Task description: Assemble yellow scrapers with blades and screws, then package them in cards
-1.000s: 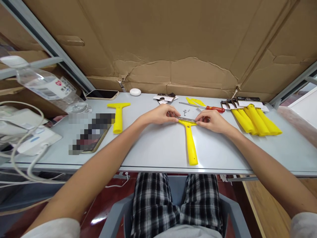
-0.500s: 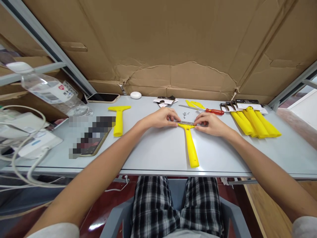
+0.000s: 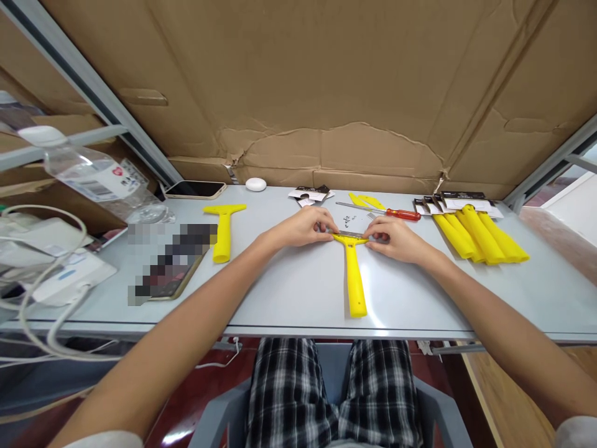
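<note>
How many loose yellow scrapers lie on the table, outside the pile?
2: one scraper lies left of the hands; one is in the middle, its head between both hands. The pile at right may hide more.

Bright even light, wide-angle edge distortion

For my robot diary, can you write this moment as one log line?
left hand: on metal blade | right hand: on blade | yellow scraper: flat on table | screwdriver: behind

I read this as a small assembly or packing workstation: grey desk (image 3: 289, 292) walled by flattened cardboard (image 3: 326, 81), a stack of identical yellow scrapers (image 3: 480, 233) with retail header cards (image 3: 459, 202), a screwdriver (image 3: 389, 212), metal shelving frame (image 3: 84, 81).
</note>
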`<state>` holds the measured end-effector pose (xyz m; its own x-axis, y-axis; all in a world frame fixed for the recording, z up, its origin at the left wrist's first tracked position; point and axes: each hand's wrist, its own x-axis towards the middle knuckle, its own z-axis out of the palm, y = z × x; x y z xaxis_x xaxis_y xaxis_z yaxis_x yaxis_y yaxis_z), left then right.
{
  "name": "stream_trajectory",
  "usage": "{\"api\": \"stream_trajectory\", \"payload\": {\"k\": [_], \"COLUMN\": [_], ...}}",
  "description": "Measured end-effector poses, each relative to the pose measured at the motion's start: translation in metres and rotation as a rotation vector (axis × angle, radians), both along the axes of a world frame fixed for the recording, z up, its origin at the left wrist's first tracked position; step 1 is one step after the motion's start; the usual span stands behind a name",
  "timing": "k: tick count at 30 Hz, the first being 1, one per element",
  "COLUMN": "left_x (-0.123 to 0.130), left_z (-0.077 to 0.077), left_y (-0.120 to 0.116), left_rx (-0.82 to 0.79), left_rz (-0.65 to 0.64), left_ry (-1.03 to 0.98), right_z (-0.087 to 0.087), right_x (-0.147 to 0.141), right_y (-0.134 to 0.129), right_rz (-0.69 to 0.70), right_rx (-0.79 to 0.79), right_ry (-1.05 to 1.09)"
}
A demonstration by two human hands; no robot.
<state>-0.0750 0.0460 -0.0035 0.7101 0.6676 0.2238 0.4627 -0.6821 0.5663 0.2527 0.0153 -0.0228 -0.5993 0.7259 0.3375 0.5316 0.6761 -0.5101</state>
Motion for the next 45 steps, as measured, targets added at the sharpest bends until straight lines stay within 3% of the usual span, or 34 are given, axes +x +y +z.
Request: {"api": "stream_trajectory", "payload": {"k": [10, 30, 45], "left_x": [0.0015, 0.002, 0.0014], "left_z": [-0.0002, -0.0001, 0.0018], "left_y": [-0.0017, -0.0039, -0.0055], "left_rx": [0.1, 0.104, 0.121], "left_rz": [-0.002, 0.011, 0.021], "left_ry": [0.07, 0.042, 0.035], "right_z": [-0.0007, 0.0049, -0.0012], "right_x": [0.0, -0.0007, -0.0012], "right_y": [-0.0005, -0.0034, -0.0044], "right_rz": [0.019, 0.026, -0.006], "right_rx": [0.065, 0.092, 0.057], "right_ry": [-0.06, -0.054, -0.016]}}
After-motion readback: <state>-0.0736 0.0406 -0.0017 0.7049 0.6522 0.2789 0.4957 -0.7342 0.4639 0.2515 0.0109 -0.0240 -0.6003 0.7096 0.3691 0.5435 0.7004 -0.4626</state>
